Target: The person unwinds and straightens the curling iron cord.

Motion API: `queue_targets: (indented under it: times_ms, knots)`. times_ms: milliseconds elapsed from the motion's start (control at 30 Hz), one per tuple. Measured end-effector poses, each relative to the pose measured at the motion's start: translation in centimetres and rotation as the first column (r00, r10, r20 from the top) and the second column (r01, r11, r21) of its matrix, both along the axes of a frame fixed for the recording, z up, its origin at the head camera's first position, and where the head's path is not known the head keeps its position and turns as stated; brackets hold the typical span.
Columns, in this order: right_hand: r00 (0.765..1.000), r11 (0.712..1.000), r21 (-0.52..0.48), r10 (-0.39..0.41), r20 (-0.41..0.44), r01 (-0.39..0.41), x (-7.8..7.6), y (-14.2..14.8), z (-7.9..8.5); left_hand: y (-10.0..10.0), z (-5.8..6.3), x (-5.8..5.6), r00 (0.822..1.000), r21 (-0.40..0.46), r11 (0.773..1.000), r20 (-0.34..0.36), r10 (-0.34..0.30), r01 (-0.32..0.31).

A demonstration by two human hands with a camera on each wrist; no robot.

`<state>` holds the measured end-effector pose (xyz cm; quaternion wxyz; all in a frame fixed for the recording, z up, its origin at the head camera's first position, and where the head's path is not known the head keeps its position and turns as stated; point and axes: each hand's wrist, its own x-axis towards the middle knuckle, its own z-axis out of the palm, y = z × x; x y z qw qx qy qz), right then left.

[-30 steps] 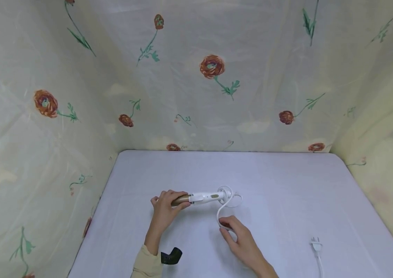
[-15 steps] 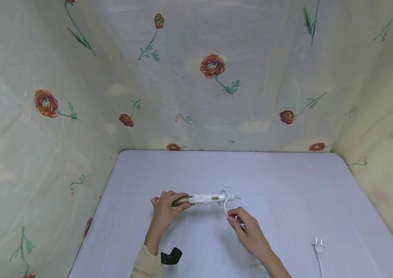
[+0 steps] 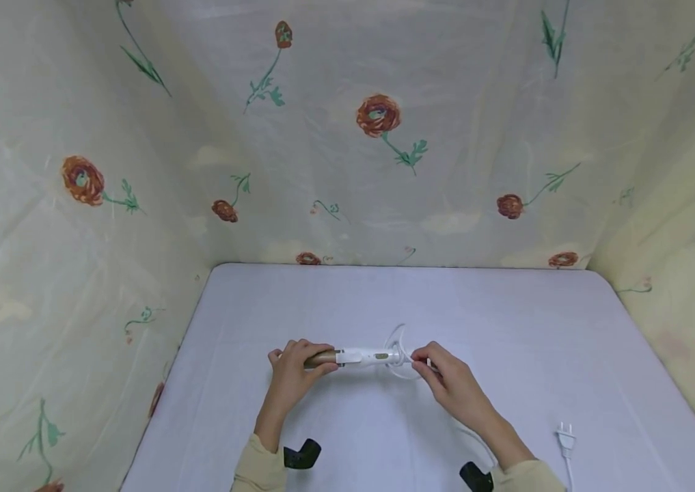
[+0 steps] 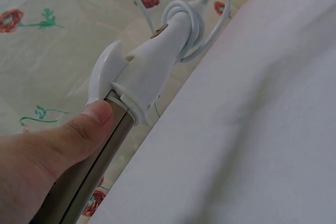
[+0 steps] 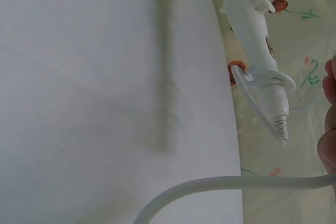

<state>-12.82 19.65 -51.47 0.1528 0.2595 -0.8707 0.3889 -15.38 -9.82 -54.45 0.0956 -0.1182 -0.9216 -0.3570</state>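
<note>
In the head view a curling iron (image 3: 359,357) with a white handle and brownish barrel is held sideways above the table. My left hand (image 3: 292,369) grips its barrel, the thumb (image 4: 97,116) lying along it just below the clamp lever in the left wrist view. At the handle's other end my right hand (image 3: 454,386) pinches the white power cord (image 5: 210,184), whose free length trails back under my forearm. Loops of cord (image 4: 197,30) go round the handle's tail. The right wrist view catches only the edge of the right fingers (image 5: 328,135).
The cord's two-pin plug (image 3: 566,439) lies at the right on the white-covered table (image 3: 507,314). Flower-patterned cloth (image 3: 445,205) hangs behind and at both sides. Black wrist cameras (image 3: 303,454) show beside the sleeves.
My right hand has moved up and right with the cord, from in front of the handle to its tail end. The cord passes round the handle. My left hand has stayed put.
</note>
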Motion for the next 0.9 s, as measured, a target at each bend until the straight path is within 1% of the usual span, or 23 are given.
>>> queue_targets:
  times_ms: [167,400,600,767,900]
  knots:
    - [0.999,0.998,0.043,-0.046,-0.004,0.046,-0.6,0.2,0.4,0.0,0.2,0.0,1.0,0.0,1.0,0.009,-0.014,0.014]
    - [0.995,0.992,0.086,-0.095,-0.006,0.095,-1.3,0.5,0.1,-0.1,0.2,0.1,0.999,-0.017,0.999,0.021,-0.032,0.033]
    - [0.992,0.985,0.116,-0.126,-0.022,0.128,-2.5,0.8,0.0,-0.1,0.1,0.0,0.997,-0.026,0.997,0.024,-0.072,0.073]
    - [0.991,0.982,0.142,-0.132,0.018,0.128,-3.5,1.2,-0.4,-0.1,0.1,0.2,0.994,-0.005,0.995,0.03,-0.102,0.103]
    - [0.986,0.975,0.169,-0.153,0.062,0.141,-4.1,1.7,-1.4,-0.2,-0.1,0.3,0.992,0.026,0.992,0.034,-0.121,0.12]
